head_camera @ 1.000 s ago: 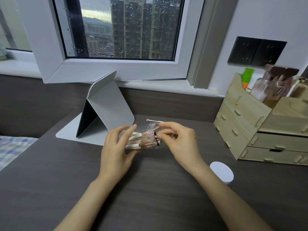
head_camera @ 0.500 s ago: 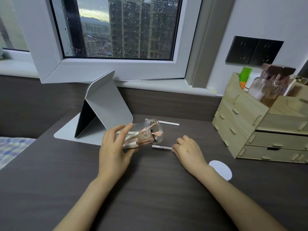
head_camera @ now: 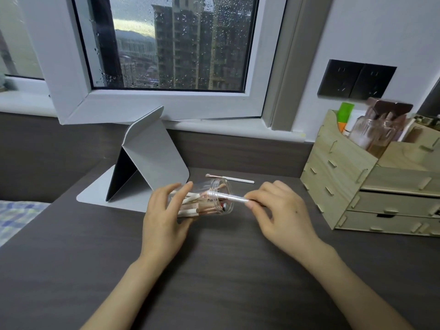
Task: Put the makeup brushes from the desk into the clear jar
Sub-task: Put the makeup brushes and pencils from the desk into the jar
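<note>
My left hand (head_camera: 164, 217) grips the clear jar (head_camera: 214, 198), which is tipped on its side with its mouth facing right. Several white-and-pink makeup brushes lie inside it. My right hand (head_camera: 283, 210) pinches a silvery brush (head_camera: 232, 198) by one end, and its other end is at the jar's mouth. One more white-handled brush (head_camera: 232, 178) lies on the dark desk (head_camera: 214, 270) just behind the jar.
A grey folded tablet stand (head_camera: 152, 163) stands behind the jar to the left. A wooden drawer organiser (head_camera: 371, 182) with bottles fills the right side. The open window frame (head_camera: 154, 106) overhangs the back of the desk. A bed edge (head_camera: 14, 215) shows at far left.
My right hand dropped to the desk, picked up the silvery brush lying there, and has lifted it to the jar's mouth. The jar stays tipped in my left hand.
</note>
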Demonstrator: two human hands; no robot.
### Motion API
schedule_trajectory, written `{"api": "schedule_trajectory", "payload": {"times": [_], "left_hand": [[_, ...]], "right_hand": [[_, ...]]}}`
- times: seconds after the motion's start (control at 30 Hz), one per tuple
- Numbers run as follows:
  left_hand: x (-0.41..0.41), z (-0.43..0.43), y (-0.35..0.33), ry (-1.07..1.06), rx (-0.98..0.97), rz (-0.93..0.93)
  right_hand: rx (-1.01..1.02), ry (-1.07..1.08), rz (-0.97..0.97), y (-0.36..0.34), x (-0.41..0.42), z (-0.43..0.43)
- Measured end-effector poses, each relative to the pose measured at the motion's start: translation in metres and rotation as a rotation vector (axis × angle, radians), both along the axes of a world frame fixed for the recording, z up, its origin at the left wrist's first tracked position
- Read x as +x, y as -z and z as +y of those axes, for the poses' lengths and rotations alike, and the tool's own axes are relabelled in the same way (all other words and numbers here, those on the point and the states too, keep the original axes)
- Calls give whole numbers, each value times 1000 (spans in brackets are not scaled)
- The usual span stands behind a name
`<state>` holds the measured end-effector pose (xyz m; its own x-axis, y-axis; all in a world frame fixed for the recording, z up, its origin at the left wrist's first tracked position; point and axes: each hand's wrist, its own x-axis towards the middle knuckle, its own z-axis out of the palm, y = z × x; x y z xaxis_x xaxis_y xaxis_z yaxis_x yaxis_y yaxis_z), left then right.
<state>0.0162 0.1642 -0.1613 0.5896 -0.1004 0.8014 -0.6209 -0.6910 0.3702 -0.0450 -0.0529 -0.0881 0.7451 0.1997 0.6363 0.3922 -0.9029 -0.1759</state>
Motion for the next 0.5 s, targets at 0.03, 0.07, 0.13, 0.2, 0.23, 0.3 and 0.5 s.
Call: {"api": "schedule_trajectory", "payload": {"times": [0.03,0.07,0.13,0.2,0.23,0.3,0.5], "left_hand": [[0,0,0,6,7,-3],[-1,-1,0,12,14,-6],[-2,-1,-1,27,30,-12],[-3,-2,-1,39,47,-16],[-3,-2,-1,41,48,-14],[-3,-2,-1,38,38,-3],[-2,0,-2,21,-19,27]], "right_hand": [[-5,-17,10,-1,3,6],[15,-41,17,-1,6,11],[152,-82,47,-3,12,24],[321,-76,122,-5,17,33],[374,-68,164,-5,19,36],[438,-73,186,-3,20,38],[1031,-306,241,-3,29,25]]}}
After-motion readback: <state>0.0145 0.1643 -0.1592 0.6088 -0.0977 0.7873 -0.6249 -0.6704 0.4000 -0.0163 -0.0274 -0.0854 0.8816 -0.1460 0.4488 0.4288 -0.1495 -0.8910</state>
